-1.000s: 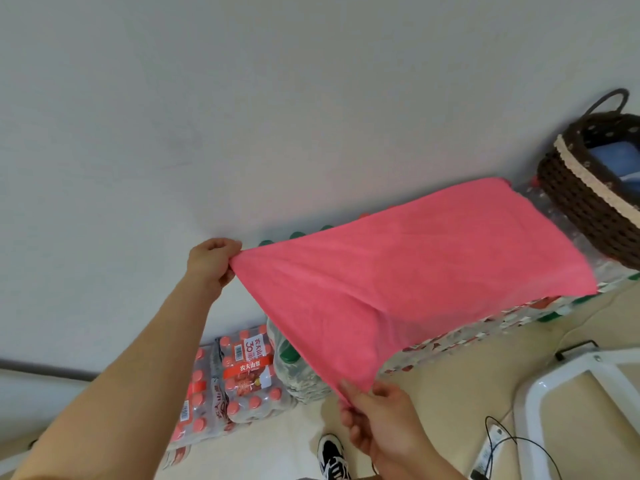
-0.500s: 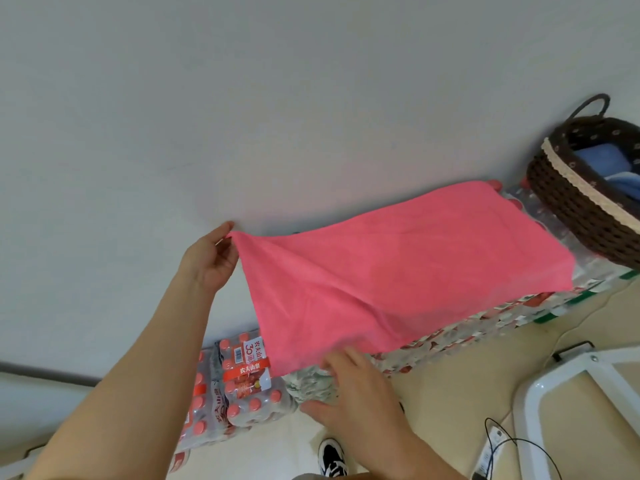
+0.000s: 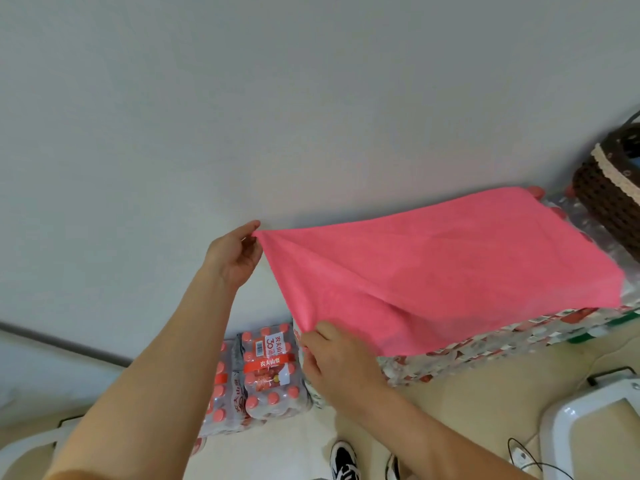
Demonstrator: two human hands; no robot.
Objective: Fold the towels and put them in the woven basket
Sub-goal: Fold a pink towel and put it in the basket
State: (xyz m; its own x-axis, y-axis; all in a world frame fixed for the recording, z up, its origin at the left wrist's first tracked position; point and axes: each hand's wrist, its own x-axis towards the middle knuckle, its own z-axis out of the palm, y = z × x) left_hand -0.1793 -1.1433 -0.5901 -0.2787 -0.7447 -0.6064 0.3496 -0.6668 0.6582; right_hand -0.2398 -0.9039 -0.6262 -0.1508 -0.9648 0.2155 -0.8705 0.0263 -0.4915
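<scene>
The left hand (image 3: 233, 256) pinches the far left corner of the pink rectangular cloth towel (image 3: 450, 268) between thumb and fingertips. The right hand (image 3: 337, 362) grips the near left corner, fingers closed on the hem. The towel's left end is lifted between the hands; its right part lies spread on shrink-wrapped packs of bottles (image 3: 485, 348) along the wall. The dark brown woven basket with a cream band (image 3: 609, 192) stands on the packs just beyond the towel's right end.
</scene>
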